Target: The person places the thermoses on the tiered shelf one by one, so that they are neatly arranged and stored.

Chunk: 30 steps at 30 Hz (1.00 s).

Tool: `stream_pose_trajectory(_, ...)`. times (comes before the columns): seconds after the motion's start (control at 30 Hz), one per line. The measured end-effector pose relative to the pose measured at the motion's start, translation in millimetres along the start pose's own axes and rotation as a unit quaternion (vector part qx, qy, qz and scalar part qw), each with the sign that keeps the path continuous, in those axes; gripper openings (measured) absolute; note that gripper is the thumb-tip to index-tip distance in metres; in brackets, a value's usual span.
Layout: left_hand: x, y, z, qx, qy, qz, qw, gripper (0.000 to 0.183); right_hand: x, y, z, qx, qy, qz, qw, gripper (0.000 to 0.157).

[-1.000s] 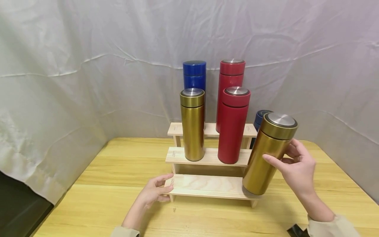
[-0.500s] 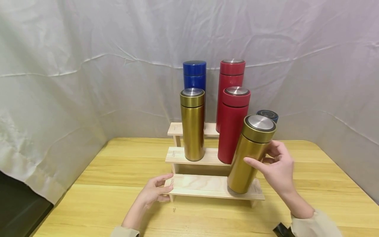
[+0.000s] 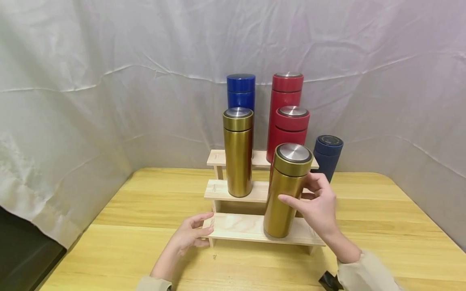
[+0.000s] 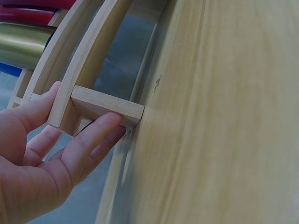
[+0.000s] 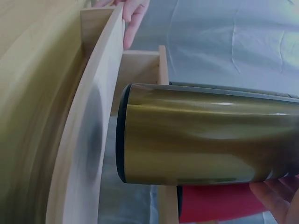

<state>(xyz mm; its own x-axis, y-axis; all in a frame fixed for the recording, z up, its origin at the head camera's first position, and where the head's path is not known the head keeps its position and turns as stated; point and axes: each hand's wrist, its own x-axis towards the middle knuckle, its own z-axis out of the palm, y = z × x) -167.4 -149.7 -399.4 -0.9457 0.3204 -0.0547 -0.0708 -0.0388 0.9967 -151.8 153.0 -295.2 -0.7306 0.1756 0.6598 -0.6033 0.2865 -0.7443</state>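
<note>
My right hand (image 3: 320, 206) grips a gold thermos (image 3: 285, 202) with a steel-topped lid, thumb at the front and fingers behind. It tilts, lid to the right, over the lowest step of a pale wooden riser (image 3: 236, 224); the right wrist view shows a narrow gap between its base (image 5: 122, 135) and the board. My left hand (image 3: 191, 233) holds the left end of that lowest step, with fingers against its leg (image 4: 110, 105). On the middle step stand another gold thermos (image 3: 238, 161) and a red thermos (image 3: 291, 129), partly hidden by the held one.
On the top step are a blue thermos (image 3: 241, 87) and a second red thermos (image 3: 287, 93). A navy thermos (image 3: 329, 155) stands behind the riser's right end. Grey cloth (image 3: 164, 113) hangs around the wooden table (image 3: 120, 250).
My right hand has carried the gold thermos leftward along the lowest step, from its right end toward the middle. More of the navy thermos now shows. My left hand has stayed put.
</note>
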Motion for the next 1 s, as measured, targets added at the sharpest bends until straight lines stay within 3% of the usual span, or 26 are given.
stream_pose_trajectory(0.37, 0.2, 1.4, -0.2, -0.004, -0.012, 0.002, 0.9999, 0.053, -6.1, 4.7, 28.8, 0.033, -0.027, -0.013, 0.999, 0.059)
stream_pose_trajectory(0.57, 0.3, 1.6, -0.4, -0.002, -0.015, 0.005, 0.9999, 0.053, -5.7, 8.6, 45.8, 0.099, -0.039, -0.037, 0.994, 0.057)
stream_pose_trajectory(1.0, 1.2, 0.3, -1.3, 0.003, -0.020, 0.010, 0.9997, 0.053, -8.4, -1.8, 71.6, 0.085, -0.055, 0.012, 0.995, 0.058)
